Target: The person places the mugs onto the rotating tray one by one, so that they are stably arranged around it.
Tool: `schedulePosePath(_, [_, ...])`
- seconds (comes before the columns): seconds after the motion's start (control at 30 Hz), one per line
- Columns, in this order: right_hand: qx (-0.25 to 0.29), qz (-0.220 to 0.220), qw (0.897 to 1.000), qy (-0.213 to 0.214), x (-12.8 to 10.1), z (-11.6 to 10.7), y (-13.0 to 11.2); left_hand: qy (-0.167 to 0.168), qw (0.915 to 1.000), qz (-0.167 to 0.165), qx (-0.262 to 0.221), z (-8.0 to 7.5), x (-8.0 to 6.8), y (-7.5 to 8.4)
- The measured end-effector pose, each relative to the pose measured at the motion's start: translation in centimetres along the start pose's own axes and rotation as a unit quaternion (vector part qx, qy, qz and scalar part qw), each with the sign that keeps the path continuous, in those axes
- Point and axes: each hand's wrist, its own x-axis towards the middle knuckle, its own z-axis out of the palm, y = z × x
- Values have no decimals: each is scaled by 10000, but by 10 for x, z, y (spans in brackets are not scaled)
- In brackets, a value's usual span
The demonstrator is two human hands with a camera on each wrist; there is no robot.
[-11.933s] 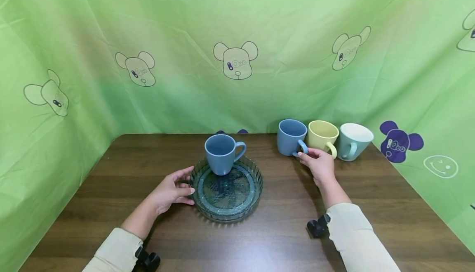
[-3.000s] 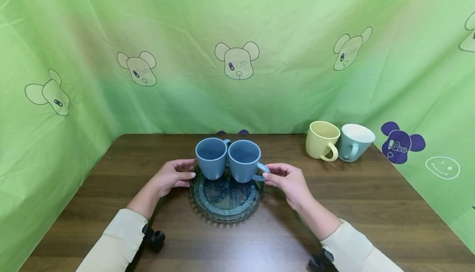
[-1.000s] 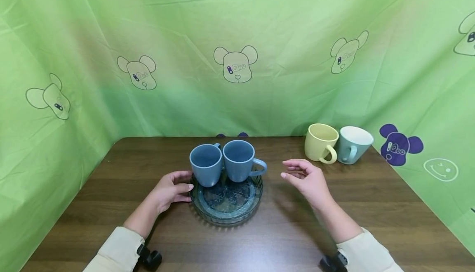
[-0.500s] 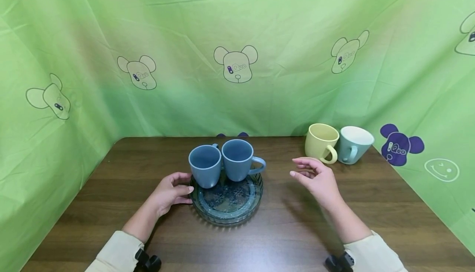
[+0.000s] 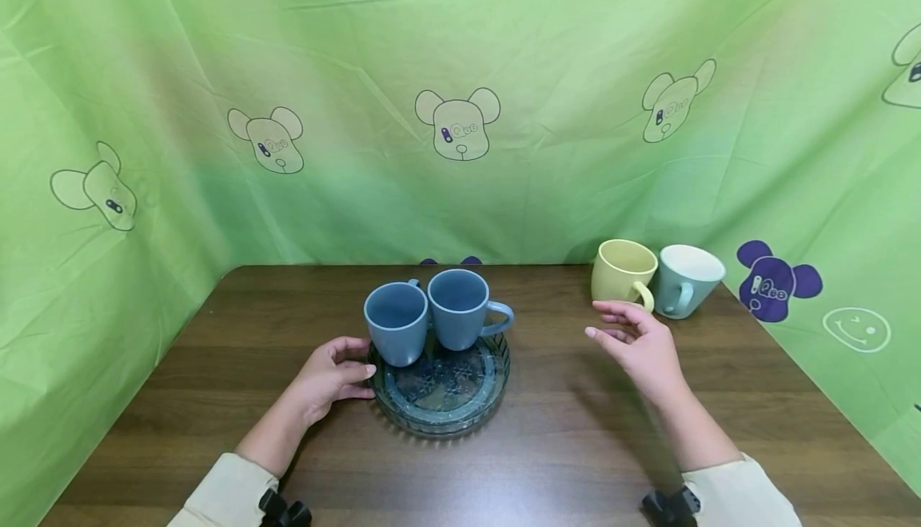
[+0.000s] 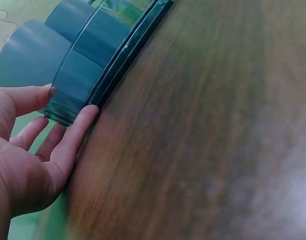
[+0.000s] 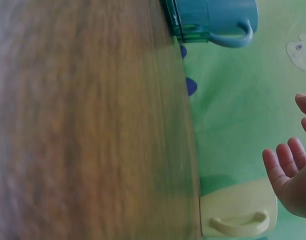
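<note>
Right hand has left 2 blue mugs on glass plate.

Dark wood table w/ green bear-print cloth hung behind & both sides.

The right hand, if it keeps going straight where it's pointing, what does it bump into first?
Probably the yellow mug. The right hand is open above the table, its fingers toward that mug's handle; depth is hard to judge.
</note>
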Motion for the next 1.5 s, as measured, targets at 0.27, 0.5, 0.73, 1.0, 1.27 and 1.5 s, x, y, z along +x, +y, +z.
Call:
schedulePosePath(0.27, [-168, 383, 9983, 399, 3, -12, 11, 65, 10000, -29, 44, 0, -2, -1])
schedulePosePath(0.5, [-135, 469, 9965, 674, 5, -22, 16, 121, 9999, -11, -9, 3, -6, -1])
schedulePosePath(0.73, [355, 742, 9891, 1221, 11, -29, 22, 161, 9999, -51, 13, 5, -9, 0])
schedulePosePath(1.0, [693, 957, 9784, 1699, 22, -39, 31, 41, 10000, -15, 2, 4, -10, -4])
schedulePosePath(1.27, [502, 1197, 9792, 1560, 29, -46, 39, 106, 9998, -137, -7, 1, -10, -2])
schedulePosePath(1.5, [833, 1439, 9753, 1456, 32, -52, 47, -120, 9999, -56, 64, -7, -5, 2])
